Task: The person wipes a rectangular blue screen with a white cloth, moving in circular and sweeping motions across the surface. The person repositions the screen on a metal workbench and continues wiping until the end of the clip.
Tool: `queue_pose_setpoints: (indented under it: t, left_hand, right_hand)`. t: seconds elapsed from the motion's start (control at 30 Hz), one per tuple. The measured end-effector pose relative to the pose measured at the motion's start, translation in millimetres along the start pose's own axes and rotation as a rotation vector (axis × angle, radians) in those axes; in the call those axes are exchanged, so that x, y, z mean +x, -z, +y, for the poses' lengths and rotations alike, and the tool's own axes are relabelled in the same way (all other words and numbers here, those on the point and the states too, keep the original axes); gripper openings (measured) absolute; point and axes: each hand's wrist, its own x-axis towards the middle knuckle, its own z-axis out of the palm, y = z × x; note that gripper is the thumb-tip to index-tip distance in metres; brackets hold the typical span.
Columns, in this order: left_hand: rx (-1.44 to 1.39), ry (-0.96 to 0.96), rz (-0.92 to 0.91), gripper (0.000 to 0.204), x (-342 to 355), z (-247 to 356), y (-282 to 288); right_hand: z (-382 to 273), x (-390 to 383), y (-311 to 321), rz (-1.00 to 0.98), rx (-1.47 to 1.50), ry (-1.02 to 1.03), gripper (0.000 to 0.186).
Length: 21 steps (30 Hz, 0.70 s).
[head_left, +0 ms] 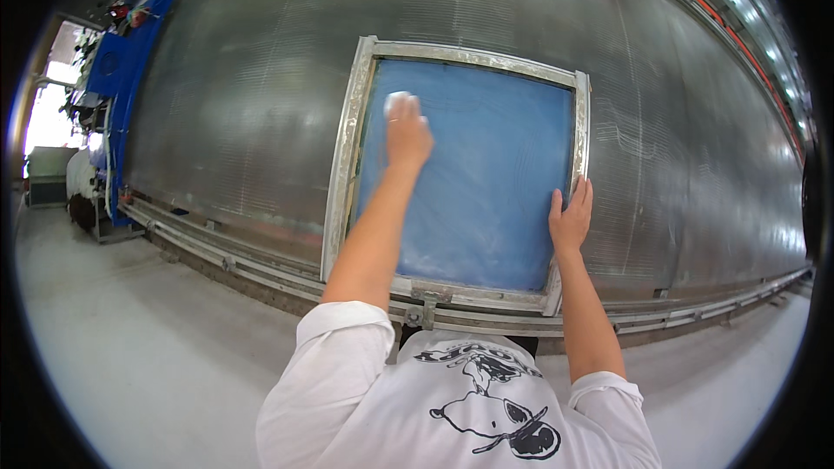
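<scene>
White shirt (pixel 452 399) with a black cartoon print lowest in view. Above it, left hand (pixel 407 135) pressed flat on a white cloth (pixel 398 102) near the upper left corner of a blue screen (pixel 486 182). Right hand (pixel 570 217) gripping the right edge of the metal frame (pixel 347 156), fingers curled around it. Frame lying on a long grey table (pixel 234 122), above a rail (pixel 261 260).
</scene>
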Motion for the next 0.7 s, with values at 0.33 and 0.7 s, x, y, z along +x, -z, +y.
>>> queue_pose_setpoints:
  t: [0.33, 0.7]
  left_hand:
    - [0.000, -0.056, 0.102, 0.054, 19.7, -20.7, 4.3]
    - [-0.068, -0.358, -0.236, 0.041, 39.1, 60.0, -18.5]
  right_hand:
    - [-13.0, 1.0, -0.4, 0.046, -0.016, -0.024, 0.065]
    - [-8.6, 4.9, 3.8, 0.090, 0.018, -0.050, 0.064]
